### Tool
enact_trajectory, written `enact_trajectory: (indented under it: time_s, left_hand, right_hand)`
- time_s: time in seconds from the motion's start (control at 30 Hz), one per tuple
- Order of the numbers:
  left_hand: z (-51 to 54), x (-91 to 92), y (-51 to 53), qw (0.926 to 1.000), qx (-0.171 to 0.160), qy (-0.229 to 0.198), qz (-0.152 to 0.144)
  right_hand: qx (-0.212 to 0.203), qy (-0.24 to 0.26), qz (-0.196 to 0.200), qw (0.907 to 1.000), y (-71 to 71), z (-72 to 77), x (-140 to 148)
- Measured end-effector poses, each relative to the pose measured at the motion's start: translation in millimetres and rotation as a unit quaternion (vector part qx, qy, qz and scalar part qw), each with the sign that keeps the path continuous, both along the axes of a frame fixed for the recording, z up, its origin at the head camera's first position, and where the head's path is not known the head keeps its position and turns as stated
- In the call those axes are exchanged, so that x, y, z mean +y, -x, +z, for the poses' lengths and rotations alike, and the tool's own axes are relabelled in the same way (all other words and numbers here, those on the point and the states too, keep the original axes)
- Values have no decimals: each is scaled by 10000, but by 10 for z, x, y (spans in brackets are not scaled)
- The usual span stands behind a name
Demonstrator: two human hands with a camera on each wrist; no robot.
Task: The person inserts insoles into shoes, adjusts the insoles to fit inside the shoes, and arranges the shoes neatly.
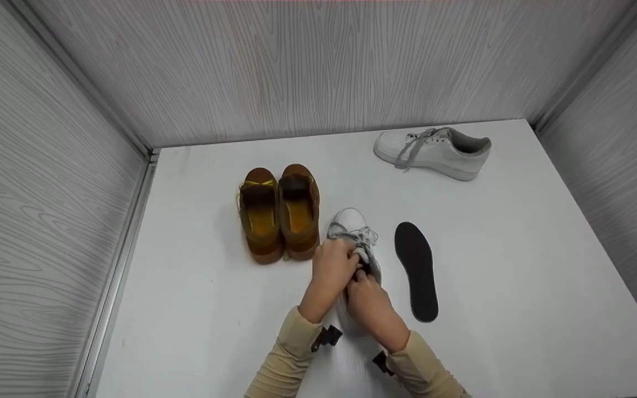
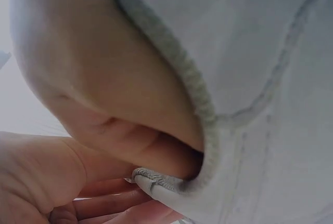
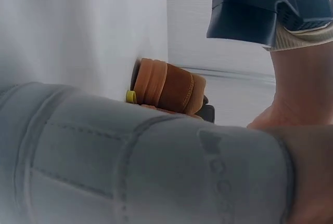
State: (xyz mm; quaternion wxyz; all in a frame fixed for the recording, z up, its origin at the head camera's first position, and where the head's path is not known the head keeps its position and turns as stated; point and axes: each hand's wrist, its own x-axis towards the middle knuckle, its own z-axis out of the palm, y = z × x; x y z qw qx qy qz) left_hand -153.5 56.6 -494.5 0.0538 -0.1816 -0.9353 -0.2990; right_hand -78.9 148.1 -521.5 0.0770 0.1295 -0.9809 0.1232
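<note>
Both grips (image 1: 334,265) (image 1: 371,304) touch one white shoe (image 1: 350,220)

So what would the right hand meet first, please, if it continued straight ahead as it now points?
Probably the inside of the nearer grey-laced white sneaker, though depth is unclear: the left hand could come first.

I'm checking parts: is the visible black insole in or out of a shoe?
Out: the black insole lies on the table, right of the nearer white shoe.
</note>
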Motion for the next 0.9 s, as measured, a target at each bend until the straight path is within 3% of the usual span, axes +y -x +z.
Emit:
enact_trajectory:
  time_s: [0.57,0.9]
  left_hand:
    - [1,14,9,9999,-69,-124,71]
    - [24,-5,1,9999,-81,-99,73]
  right_hand:
    - [-431,235,106,9987,41,-3,27]
    - [-1297,228,208,9911,67,40,54]
